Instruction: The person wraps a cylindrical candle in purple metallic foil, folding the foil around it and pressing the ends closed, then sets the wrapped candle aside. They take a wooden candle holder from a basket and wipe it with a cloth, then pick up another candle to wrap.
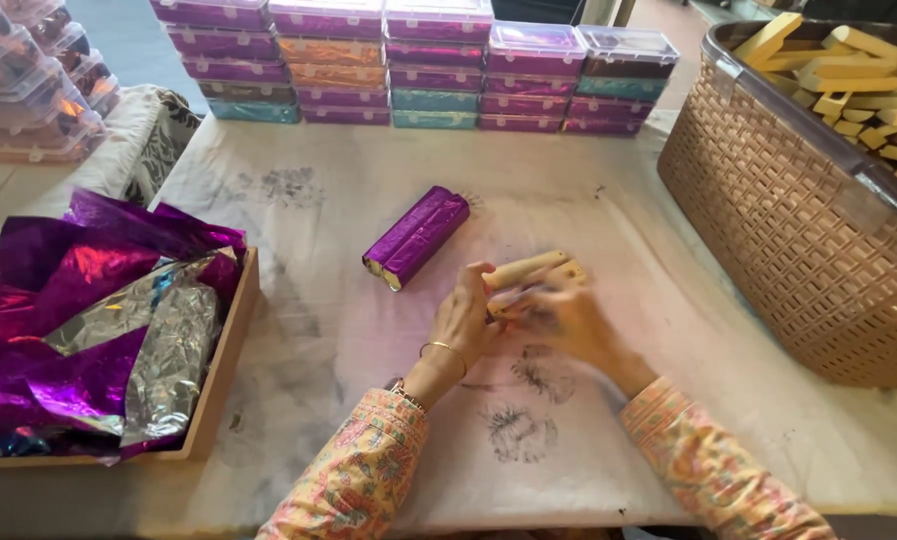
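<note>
Worktable under a stained white cloth (299,330).
Done: one purple foil-wrapped bundle (416,237) lies just beyond the hands; stacked lidded boxes (419,70) line the far edge.
In hand: bare wooden sticks (529,275), not yet wrapped.
Left to do, by judgement: many sticks in the woven basket (799,220); foil sheets in the wooden tray (224,360).
Left hand (466,320): fingers curled, gripping the sticks' near end.
Right hand (569,318): blurred, closed over the sticks from the other side, wrist low.
</note>
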